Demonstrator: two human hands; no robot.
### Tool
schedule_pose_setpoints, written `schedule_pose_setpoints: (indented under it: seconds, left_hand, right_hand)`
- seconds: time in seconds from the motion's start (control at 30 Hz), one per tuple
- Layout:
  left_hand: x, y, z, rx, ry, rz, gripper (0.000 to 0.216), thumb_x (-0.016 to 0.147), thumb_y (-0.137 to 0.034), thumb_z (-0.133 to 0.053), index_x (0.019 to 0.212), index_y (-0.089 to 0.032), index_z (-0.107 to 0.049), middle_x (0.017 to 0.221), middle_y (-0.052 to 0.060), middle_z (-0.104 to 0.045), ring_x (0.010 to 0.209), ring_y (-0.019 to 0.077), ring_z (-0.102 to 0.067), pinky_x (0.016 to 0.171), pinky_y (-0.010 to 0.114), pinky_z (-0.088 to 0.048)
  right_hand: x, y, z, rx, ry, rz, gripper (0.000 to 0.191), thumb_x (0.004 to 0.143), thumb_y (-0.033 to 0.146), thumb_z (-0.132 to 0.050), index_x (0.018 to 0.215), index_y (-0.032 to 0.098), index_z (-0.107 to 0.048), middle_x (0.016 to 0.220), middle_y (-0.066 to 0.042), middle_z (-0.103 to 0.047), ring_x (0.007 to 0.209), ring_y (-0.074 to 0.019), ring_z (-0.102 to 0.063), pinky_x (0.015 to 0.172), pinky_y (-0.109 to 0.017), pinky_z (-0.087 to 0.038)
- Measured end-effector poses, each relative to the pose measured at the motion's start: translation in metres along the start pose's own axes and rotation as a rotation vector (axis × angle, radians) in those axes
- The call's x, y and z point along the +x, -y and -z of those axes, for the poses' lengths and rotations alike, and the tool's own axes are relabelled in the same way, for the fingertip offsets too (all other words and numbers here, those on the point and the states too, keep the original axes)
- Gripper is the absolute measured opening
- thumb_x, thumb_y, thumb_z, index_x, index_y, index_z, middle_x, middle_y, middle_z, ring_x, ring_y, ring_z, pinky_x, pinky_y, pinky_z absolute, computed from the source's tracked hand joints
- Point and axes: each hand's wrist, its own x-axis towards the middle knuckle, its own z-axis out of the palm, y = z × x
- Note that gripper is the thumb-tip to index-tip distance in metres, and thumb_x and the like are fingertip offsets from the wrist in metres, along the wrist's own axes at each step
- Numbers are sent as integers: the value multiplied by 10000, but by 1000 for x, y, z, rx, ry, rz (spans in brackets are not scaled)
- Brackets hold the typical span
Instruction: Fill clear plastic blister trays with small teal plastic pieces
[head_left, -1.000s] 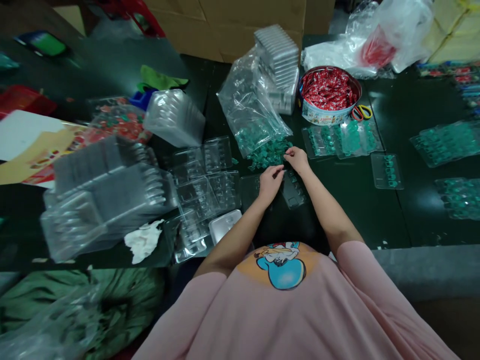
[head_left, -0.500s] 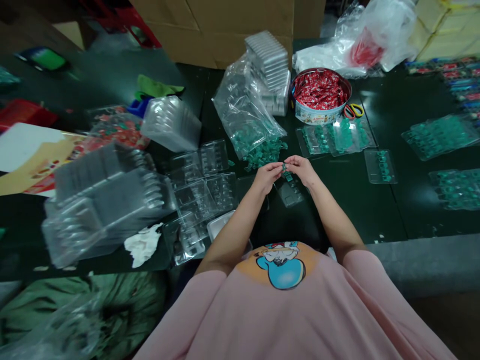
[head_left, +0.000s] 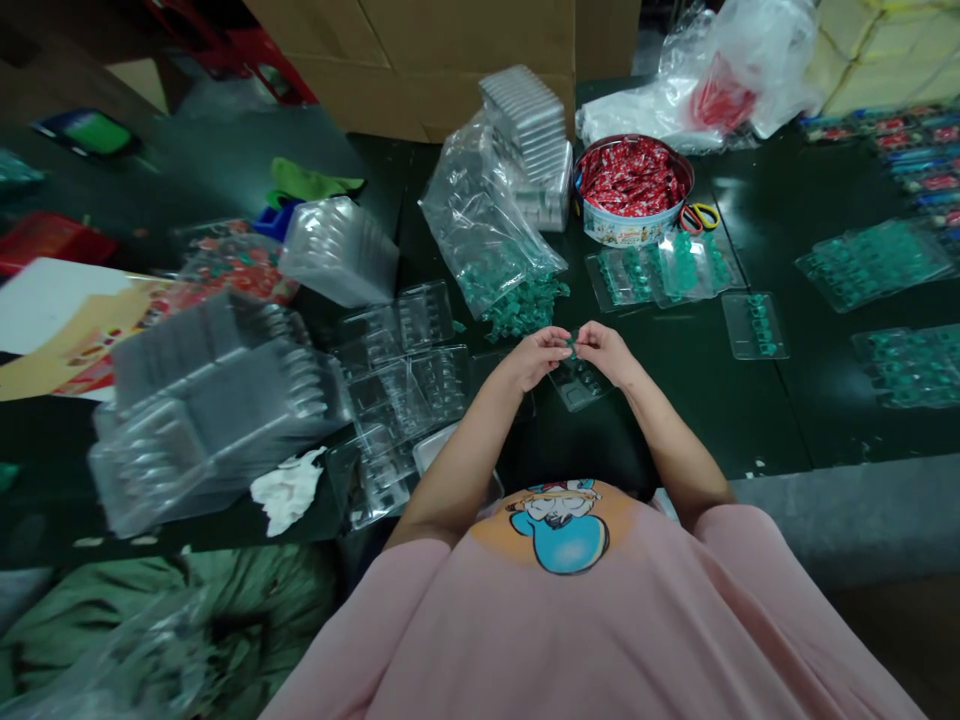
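green piece (head_left: 573, 346): small, teal-green, mostly hidden by fingertips, exact shape unclear | place: at far end of clear moulded tray (head_left: 576, 386), near loose green heap (head_left: 525, 306) | left hand (head_left: 540, 358): fingertips pinching piece | right hand (head_left: 606, 352): fingertips pinching it too

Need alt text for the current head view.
A person's left hand and right hand meet at a small green piece over a clear tray. Beyond them, a green heap lies by a clear bag, with a tin of red items farther right.
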Motion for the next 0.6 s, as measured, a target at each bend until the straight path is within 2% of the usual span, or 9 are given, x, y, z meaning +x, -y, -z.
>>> schedule_pose_setpoints:
  seconds: [0.17, 0.3, 0.37, 0.47, 0.53, 0.6]
  left_hand:
    - [1, 1, -3, -68, -31, -11, 315, 620, -220, -826, 893, -194, -671, 720, -20, -617, 622, 85, -580, 607, 231, -462]
    - [2, 5, -10, 3, -143, -30, 292, 592, -154, -795, 867, -170, -698, 709, -16, -603, 585, 64, -539, 543, 189, -401]
    - [3, 8, -14, 68, -186, -69, 287, 610, -179, -777, 889, -164, -710, 752, -4, -626, 619, 72, -549, 567, 196, -408]
    - [2, 16, -18, 192, -153, -148, 327, 626, -223, -779, 939, -149, -719, 861, 30, -677, 741, 119, -600, 709, 257, -470]
    - [2, 22, -19, 337, -132, -202, 321, 624, -206, -780, 934, -143, -724, 892, 44, -688, 788, 145, -614, 770, 293, -482]
    - [3, 29, -20, 530, -163, -259, 258, 642, -168, -757, 899, -148, -733, 890, 47, -685, 782, 153, -615, 769, 300, -484]
  right_hand:
    - [-4, -2, 1, 27, -8, -32, 156, 682, 251, -646, 724, 219, -499, 619, 71, -511, 579, -94, -480, 605, -240, -386]
    - [-4, -10, 3, 19, -54, -89, 163, 666, 263, -645, 703, 217, -494, 579, 76, -516, 549, -95, -484, 577, -229, -374]
    - [-3, -14, 5, -7, -87, -120, 150, 657, 255, -630, 691, 215, -490, 561, 78, -513, 538, -96, -490, 565, -221, -370]
    - [-3, -20, 9, -90, -120, -143, 116, 658, 234, -604, 690, 211, -495, 556, 82, -506, 530, -93, -489, 558, -213, -368]
    - [-3, -23, 12, -190, -117, -148, 92, 667, 218, -594, 697, 209, -508, 567, 79, -509, 541, -96, -492, 561, -213, -368]
    - [-4, -25, 14, -335, -117, -148, 68, 677, 193, -585, 703, 208, -524, 591, 71, -527, 568, -103, -502, 578, -217, -373]
